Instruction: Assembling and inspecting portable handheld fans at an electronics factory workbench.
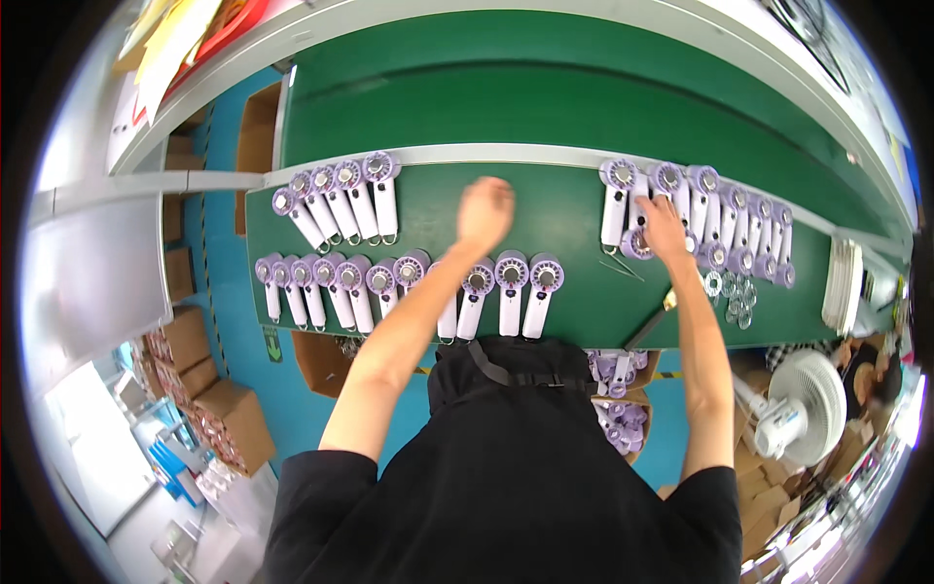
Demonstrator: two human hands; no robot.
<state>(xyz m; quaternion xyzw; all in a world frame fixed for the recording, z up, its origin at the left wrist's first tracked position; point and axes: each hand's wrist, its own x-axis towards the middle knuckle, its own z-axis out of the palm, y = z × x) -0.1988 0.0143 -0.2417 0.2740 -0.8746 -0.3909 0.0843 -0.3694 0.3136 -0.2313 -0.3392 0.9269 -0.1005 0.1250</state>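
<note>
Head view: I see left hand (488, 207) blurred above green bench (545, 219), can't tell if fingers closed. Right hand (664, 226) touches purple-white handheld fan (636, 244), left of clear rings (744, 300); can't tell if clamped.

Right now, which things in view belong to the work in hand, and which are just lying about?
Seemingly in the work:
- purple-and-white handheld fans, the right hand at one in the right-hand group
- green bench top they lie on

Apparently just lying about:
- black-and-yellow tool, untouched
- large white fan
- cardboard boxes at left
</note>
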